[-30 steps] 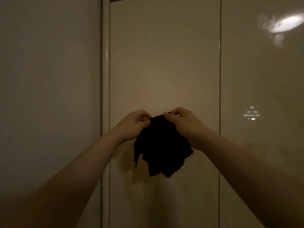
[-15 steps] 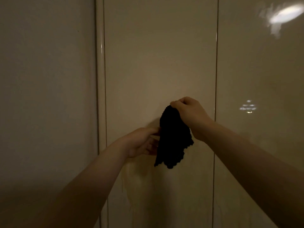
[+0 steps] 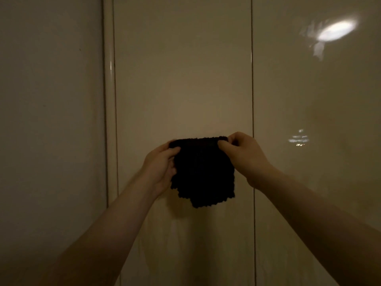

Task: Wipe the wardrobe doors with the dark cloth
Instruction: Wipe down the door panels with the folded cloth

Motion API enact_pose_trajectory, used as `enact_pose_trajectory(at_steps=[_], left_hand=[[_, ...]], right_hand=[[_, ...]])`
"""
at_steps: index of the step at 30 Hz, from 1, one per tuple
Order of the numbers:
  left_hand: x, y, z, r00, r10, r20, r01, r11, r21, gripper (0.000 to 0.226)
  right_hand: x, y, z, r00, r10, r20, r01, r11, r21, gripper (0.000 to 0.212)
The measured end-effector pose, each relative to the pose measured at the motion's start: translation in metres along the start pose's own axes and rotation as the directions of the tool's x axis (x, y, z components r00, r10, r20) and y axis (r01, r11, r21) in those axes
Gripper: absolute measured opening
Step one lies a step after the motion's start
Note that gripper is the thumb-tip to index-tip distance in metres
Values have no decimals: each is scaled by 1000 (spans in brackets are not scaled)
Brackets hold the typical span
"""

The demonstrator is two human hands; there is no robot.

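A dark, fuzzy cloth [image 3: 203,172] hangs spread flat in front of the middle wardrobe door [image 3: 182,79]. My left hand [image 3: 160,168] pinches its upper left corner and my right hand [image 3: 243,155] pinches its upper right corner. The cloth's lower edge hangs loose and ragged. I cannot tell whether the cloth touches the glossy cream door behind it. A second door [image 3: 317,89] lies to the right, past a thin vertical gap.
A plain wall [image 3: 51,120] stands on the left, joined to the wardrobe by a rounded frame post [image 3: 108,100]. A lamp's bright reflection [image 3: 335,30] shows on the right door. The room is dim.
Half a second ago only my right hand held the cloth, bunched and dangling. My left hand has taken a corner and the cloth is now stretched wide between both hands.
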State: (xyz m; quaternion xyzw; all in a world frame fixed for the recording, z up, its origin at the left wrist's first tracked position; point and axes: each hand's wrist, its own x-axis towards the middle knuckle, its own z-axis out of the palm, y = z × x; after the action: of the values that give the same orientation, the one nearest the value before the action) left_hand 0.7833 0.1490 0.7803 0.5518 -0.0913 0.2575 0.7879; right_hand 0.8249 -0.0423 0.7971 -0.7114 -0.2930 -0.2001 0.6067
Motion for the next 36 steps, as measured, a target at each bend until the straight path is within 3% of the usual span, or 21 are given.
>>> enact_pose_trajectory(at_steps=[3, 7, 9, 11, 12, 14, 23, 29, 32, 36], left_hand=[[1, 5, 11, 993, 111, -31, -110, 994, 28, 40], [0, -1, 41, 978, 204, 30, -203, 927, 316, 48], [2, -11, 64, 956, 288, 59, -276, 808, 521, 41], [4, -22, 88, 900, 414, 139, -374, 569, 732, 29], [4, -28, 101, 867, 459, 192, -415, 454, 789, 25], [3, -36, 121, 824, 510, 247, -461, 349, 816, 22], [-7, -78, 192, 774, 535, 339, -554, 313, 771, 19], [0, -94, 247, 768, 596, 235, -522, 370, 768, 21], [15, -88, 276, 759, 622, 192, -505, 377, 776, 23], [41, -73, 305, 694, 694, 192, -548, 337, 765, 24]], right_hand=[[-2, 6, -9, 997, -31, -71, 30, 999, -15, 23], [-6, 19, -41, 986, -81, -148, 70, 994, -81, 18], [-12, 23, -64, 979, -159, -131, 132, 972, -193, 26], [-17, 28, -87, 967, -244, -79, 200, 910, -363, 30], [-18, 30, -100, 959, -280, -50, 227, 858, -461, 29], [-19, 34, -121, 946, -324, 7, 264, 757, -598, 29], [-42, 66, -190, 940, -339, 27, 244, 616, -749, 53], [-29, 70, -205, 937, -347, -50, 155, 539, -828, 72], [-2, 57, -216, 939, -336, -65, 132, 531, -837, 75], [40, 45, -220, 937, -322, -133, 82, 574, -814, 72]])
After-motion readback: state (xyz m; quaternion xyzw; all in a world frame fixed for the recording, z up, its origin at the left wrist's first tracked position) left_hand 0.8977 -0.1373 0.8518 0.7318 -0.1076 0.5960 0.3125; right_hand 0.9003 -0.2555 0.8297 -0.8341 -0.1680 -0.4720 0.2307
